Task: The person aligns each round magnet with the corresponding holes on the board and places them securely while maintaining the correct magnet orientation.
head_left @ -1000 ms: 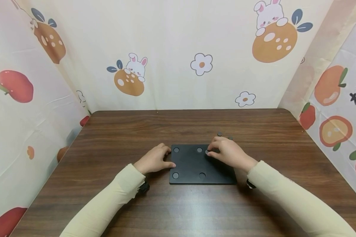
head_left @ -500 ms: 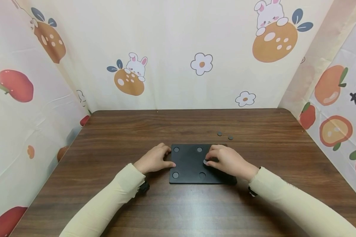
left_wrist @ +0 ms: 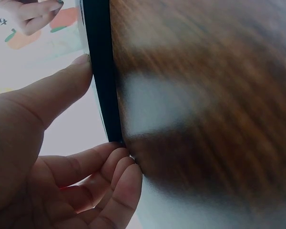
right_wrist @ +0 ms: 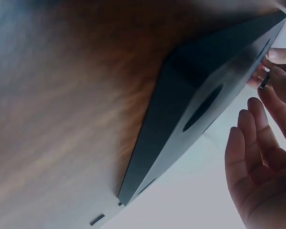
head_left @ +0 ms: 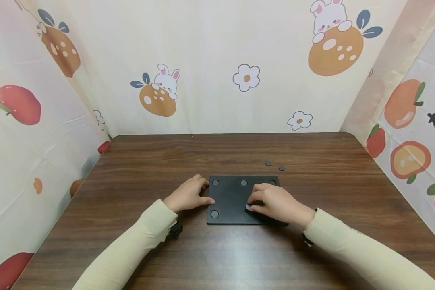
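Board (head_left: 228,197) on the surface (head_left: 159,161), left hand (head_left: 188,195) gripping its left edge, right hand (head_left: 277,202) over its right half, pinching a disc (head_left: 247,207) near its front edge, two other discs (head_left: 268,163) between the board's far right corner and the surface's far edge.

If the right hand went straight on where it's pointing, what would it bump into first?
Probably the left hand, across the black board, though how high the right hand sits is unclear.

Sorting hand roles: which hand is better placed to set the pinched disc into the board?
Probably the right hand: it pinches the disc over the board, while the left hand holds the board's left edge.
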{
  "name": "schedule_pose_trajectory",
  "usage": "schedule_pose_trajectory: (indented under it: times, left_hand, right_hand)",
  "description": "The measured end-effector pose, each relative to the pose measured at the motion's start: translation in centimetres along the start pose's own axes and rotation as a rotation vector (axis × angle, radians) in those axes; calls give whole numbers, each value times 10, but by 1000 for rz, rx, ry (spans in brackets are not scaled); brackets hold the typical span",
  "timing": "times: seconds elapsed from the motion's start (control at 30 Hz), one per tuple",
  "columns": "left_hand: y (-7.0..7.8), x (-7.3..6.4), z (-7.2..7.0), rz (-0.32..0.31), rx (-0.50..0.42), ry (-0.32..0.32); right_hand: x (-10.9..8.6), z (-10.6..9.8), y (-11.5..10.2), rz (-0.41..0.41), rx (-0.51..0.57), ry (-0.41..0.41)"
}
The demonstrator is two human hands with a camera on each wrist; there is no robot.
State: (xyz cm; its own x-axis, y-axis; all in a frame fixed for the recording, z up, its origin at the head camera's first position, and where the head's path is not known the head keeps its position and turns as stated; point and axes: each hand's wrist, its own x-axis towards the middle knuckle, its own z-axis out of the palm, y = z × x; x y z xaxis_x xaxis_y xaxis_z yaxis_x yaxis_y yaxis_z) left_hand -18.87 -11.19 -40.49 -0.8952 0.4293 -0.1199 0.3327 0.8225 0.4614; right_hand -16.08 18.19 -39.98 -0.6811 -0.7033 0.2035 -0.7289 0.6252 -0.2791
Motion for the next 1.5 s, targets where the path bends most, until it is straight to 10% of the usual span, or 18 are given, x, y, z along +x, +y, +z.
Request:
schedule_pose_trajectory:
  times: [1.5]
  left_hand:
    - [1, -1, -1, -13, -11, -2]
  right_hand:
    - [-1, 9, -9, -30, 1, -60]
